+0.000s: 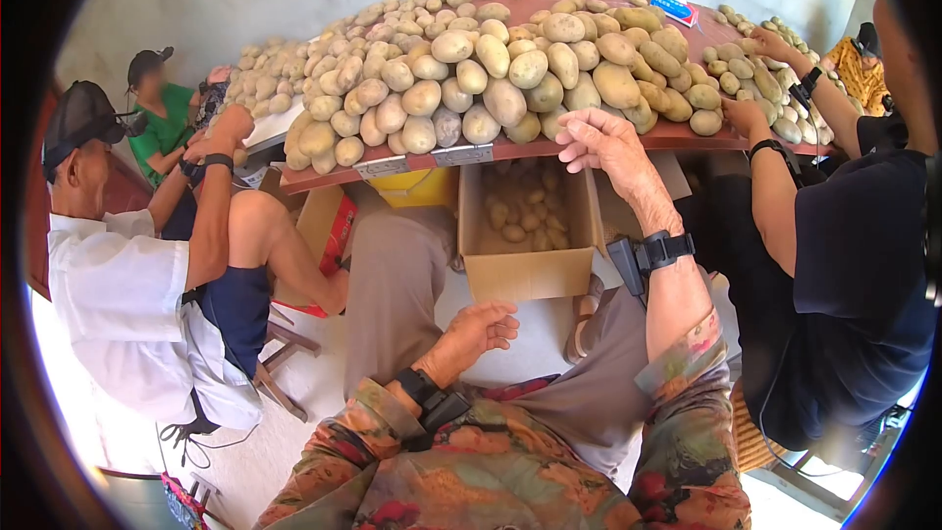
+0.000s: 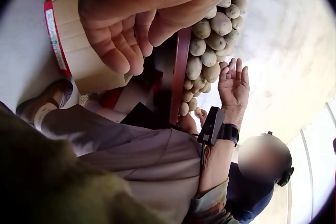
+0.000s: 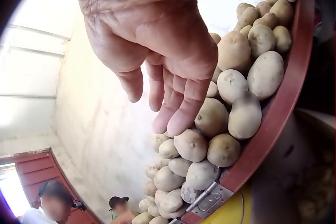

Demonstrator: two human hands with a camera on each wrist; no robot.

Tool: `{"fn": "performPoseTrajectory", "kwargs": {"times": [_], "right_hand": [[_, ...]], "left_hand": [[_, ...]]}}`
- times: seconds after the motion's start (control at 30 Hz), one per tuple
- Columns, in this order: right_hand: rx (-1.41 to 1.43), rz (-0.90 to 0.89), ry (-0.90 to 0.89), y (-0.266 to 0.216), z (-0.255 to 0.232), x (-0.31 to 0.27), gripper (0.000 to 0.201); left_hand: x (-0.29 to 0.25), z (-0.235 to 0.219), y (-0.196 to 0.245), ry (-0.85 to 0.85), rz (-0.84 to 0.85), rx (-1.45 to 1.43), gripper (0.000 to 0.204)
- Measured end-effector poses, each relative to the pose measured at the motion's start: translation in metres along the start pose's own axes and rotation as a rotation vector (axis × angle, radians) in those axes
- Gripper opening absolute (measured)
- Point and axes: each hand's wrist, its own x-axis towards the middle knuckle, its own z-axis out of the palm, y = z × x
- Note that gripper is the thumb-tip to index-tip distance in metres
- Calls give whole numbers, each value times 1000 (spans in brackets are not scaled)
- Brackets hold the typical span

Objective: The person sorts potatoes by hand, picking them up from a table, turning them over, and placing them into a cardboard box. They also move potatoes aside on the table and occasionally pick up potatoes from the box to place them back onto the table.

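Head view: The right hand [image 1: 608, 152] hangs near smooth, tan, oval potatoes [image 1: 504, 101] heaped on a red-brown, metal-hinged table [image 1: 708, 37]. The left hand [image 1: 476, 334] is lower, near an open brown cardboard box [image 1: 530, 277] holding more potatoes. Both hands are empty, fingers loosely bent — neither pinching nor pressed together. Each potato looks firm, fairly light and dry — apt to roll or bruise, best gripped around its middle.
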Motion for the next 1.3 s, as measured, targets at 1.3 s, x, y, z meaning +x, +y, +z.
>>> {"fn": "performPoseTrajectory", "kwargs": {"times": [1.3], "right_hand": [[-362, 81, -82, 18, 41, 1, 25]], "left_hand": [[8, 9, 3, -18, -9, 41, 21]]}}
